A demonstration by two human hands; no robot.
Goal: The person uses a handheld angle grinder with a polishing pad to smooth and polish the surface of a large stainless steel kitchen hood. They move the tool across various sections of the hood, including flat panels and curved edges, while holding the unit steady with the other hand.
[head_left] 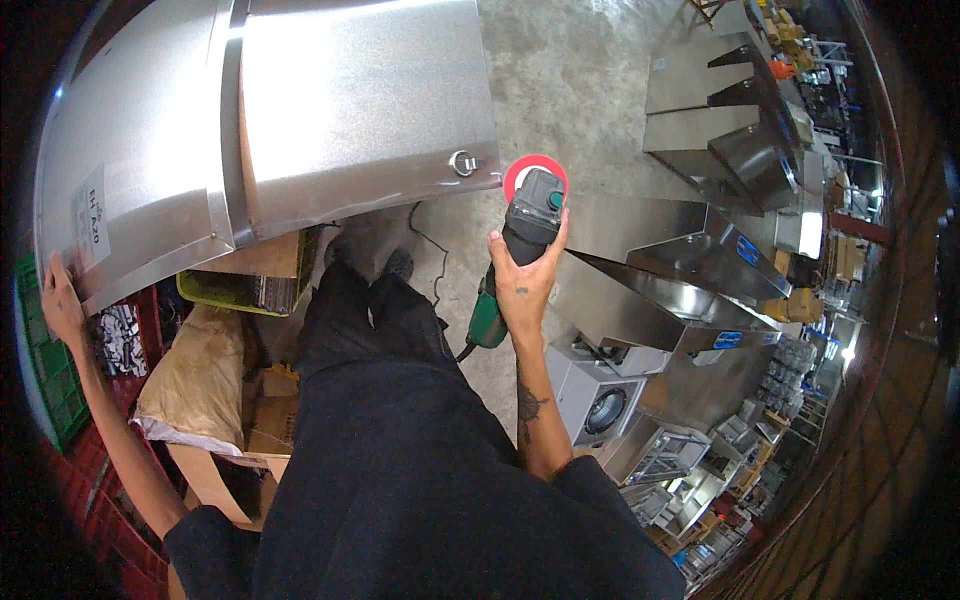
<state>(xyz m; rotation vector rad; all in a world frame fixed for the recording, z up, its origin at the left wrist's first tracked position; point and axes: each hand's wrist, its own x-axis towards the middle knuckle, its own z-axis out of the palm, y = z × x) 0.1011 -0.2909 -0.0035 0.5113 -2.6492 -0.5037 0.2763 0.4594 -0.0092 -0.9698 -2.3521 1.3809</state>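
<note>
While the angle grinder (pixel 530 228) was held beside the near right corner of the steel panel (pixel 365 120), its black and green body was gripped by the wrapped fingers of the right hand (pixel 527 285). A flat, red-rimmed disc (pixel 524 167) was carried at its head, just beside that corner; whether metal was touched could not be told. The far left edge of a second steel panel (pixel 140 150) was met by the left hand (pixel 62 305), though it could not be told whether its fingers were closed around it.

Both panels were formed from smooth, glossy sheet metal, whitened by broad reflections and divided by a raised, straight-sided seam. A round metal ring (pixel 464 163) was fixed near the right panel's corner, and a pale label (pixel 92 215) was stuck on the left one.

The floor (pixel 570 80) was made of grey, mottled concrete, crossed by a thin dark cable (pixel 430 235). Below the panels, a crinkled tan sack (pixel 195 375), an open cardboard box (pixel 270 415) and a lime-green basket (pixel 200 287) were crowded together. To the right, angular steel troughs (pixel 690 240) were ranged near a boxy white appliance (pixel 605 400) with a round opening, and the room's far side was packed with mixed goods.
</note>
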